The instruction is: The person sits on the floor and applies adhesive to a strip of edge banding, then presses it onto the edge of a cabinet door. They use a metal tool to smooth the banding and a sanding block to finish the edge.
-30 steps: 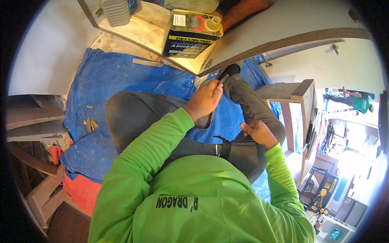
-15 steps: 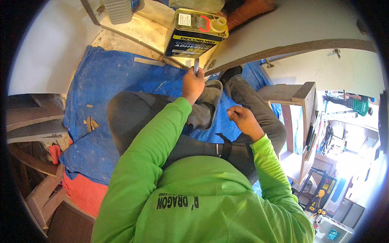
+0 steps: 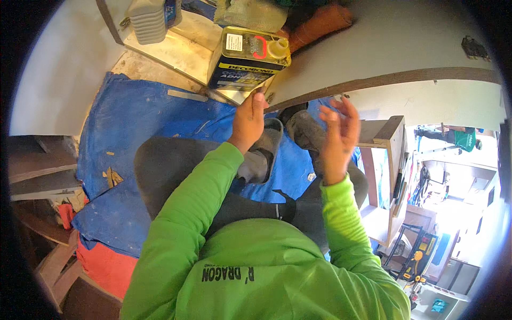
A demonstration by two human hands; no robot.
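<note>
My left hand [image 3: 248, 121] is closed in front of a dark can of contact adhesive [image 3: 246, 72] with a yellow band. A slim grey metallic piece, clear half a second ago, is now mostly hidden by its fingers; only a dark tip shows near the thumb. My right hand [image 3: 341, 136] is raised near the lower edge of a pale panel [image 3: 394, 58], holding nothing, its fingers apart. The can stands upright on a light wooden board, with a red handle and a round pale cap on top.
A blue tarp [image 3: 154, 112] lies around my crossed legs. A ribbed grey bottle [image 3: 146, 24] stands beyond the can. To the right are a wooden frame [image 3: 394, 133] and a yellow-black power tool [image 3: 424, 253]. A person in green [image 3: 465, 140] is farther off.
My right hand has risen and moved away from me, its fingers spreading. My left hand has turned, hiding most of the grey piece. The whole view has shifted slightly.
</note>
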